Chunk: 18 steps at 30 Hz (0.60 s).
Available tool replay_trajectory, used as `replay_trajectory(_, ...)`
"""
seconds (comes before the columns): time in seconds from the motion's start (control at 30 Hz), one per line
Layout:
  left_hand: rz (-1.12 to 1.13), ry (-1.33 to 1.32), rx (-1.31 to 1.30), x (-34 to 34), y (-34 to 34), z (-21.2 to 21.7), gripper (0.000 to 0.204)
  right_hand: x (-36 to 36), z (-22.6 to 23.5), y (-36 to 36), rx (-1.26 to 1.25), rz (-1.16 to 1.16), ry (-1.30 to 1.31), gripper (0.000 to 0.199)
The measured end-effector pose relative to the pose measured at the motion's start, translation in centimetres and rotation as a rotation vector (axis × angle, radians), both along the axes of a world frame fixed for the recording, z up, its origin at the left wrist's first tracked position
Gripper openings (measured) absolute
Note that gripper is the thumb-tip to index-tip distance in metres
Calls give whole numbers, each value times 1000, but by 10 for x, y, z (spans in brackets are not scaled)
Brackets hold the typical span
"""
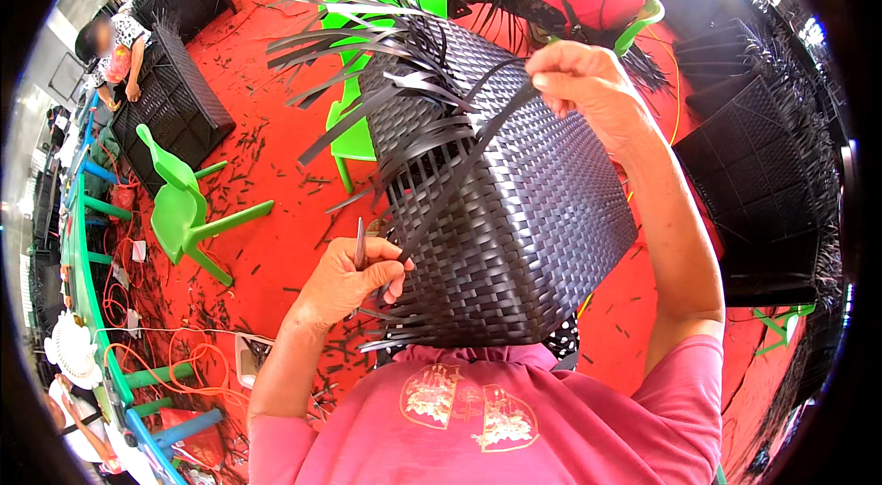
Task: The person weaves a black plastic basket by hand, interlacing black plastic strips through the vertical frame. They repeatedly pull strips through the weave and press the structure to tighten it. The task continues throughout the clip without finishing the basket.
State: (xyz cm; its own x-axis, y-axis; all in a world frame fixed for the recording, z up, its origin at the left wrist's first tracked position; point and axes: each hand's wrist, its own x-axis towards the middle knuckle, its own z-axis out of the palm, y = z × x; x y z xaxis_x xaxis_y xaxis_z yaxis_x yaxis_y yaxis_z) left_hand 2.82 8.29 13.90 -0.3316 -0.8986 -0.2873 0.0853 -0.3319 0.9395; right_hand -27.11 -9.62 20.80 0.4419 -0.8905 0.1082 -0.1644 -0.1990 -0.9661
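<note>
Black woven basket [514, 209] rests against the worker's lap, loose strips fanning from its top | right hand [588, 81] fingers pinch one black strip [459, 182] pulled taut | left hand [354, 278] fingers clench a thin metal tool [359, 244] beside the weave | red floor [266, 173] littered with offcuts

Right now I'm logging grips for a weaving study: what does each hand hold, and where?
The right hand pinches a black strip at its upper end. The left hand holds a thin tool by its lower part, fingers against the woven basket.
</note>
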Motion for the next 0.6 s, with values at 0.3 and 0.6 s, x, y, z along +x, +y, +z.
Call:
replay_trajectory(0.3,267,-274,-265,-15,-17,24,9,30,31,83,-1162,-217,160,28)
replay_trajectory(0.6,-36,-212,-385,-51,-5,5,9,40,-10,109,-874,396,507,30)
